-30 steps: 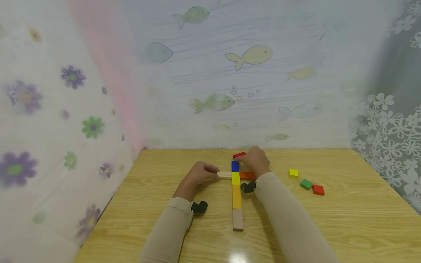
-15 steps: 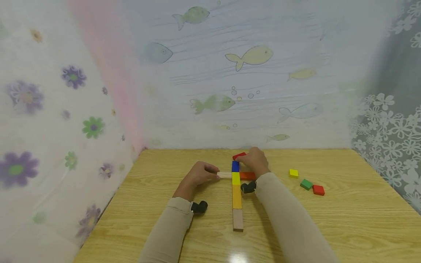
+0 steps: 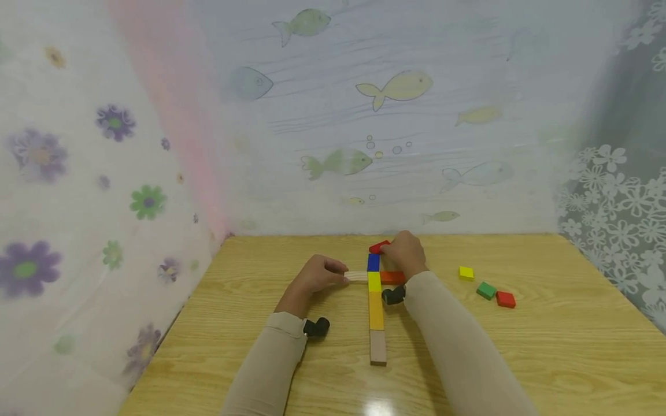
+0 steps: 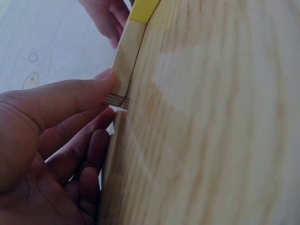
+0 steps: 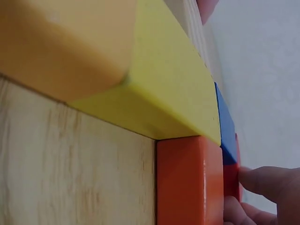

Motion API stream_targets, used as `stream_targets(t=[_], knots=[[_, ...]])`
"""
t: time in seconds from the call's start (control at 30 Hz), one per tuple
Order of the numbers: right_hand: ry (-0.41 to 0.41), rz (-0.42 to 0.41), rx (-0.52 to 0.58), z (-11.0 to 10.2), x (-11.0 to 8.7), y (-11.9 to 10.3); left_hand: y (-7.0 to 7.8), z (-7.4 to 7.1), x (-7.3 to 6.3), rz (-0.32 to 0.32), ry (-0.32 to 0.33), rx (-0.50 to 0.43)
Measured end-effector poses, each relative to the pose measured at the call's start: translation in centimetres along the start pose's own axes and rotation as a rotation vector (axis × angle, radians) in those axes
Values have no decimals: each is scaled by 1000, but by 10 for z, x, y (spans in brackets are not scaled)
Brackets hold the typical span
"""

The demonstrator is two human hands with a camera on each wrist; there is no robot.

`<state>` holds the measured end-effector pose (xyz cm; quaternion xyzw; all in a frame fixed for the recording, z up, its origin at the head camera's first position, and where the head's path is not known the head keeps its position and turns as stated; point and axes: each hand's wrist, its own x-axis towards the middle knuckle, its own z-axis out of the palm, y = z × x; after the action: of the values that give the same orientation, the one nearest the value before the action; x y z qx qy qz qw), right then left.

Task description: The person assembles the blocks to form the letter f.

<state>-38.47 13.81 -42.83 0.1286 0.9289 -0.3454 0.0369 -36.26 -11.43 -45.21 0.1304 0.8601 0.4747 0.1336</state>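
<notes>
My left hand [image 3: 316, 274] pinches the left end of a pale wooden block [image 3: 356, 277] between thumb and fingers; the left wrist view shows the thumb [image 4: 96, 86] on that end. At the far end of a row of blocks, my right hand [image 3: 407, 254] pinches a red block [image 3: 376, 249], which sits slantwise beyond a blue block [image 3: 373, 263] and is partly hidden by the fingers. Toward me from the blue one lie a yellow block [image 3: 374, 282], an orange-yellow block [image 3: 376, 311] and a grey-brown block [image 3: 377, 347]. An orange-red block [image 3: 391, 277] juts right from the yellow one.
On the right of the wooden table [image 3: 546, 358] lie a small yellow block [image 3: 466, 273], a green block [image 3: 486, 290] and another red block [image 3: 506, 299]. A wall covering with fish drawings [image 3: 364, 115] stands behind the table.
My right fingertips have shifted slightly right along the red block, and more of its near side shows. My left hand keeps its place on the pale block.
</notes>
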Motion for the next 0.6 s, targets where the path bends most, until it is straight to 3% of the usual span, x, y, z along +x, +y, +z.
stream_targets(t=[0.3,0.6], knots=[[9,-47,13,-2,-3,2,0,0,0,-7,7,12],[3,-40,-24,1,-2,1,0,0,-1,-5,10,20]])
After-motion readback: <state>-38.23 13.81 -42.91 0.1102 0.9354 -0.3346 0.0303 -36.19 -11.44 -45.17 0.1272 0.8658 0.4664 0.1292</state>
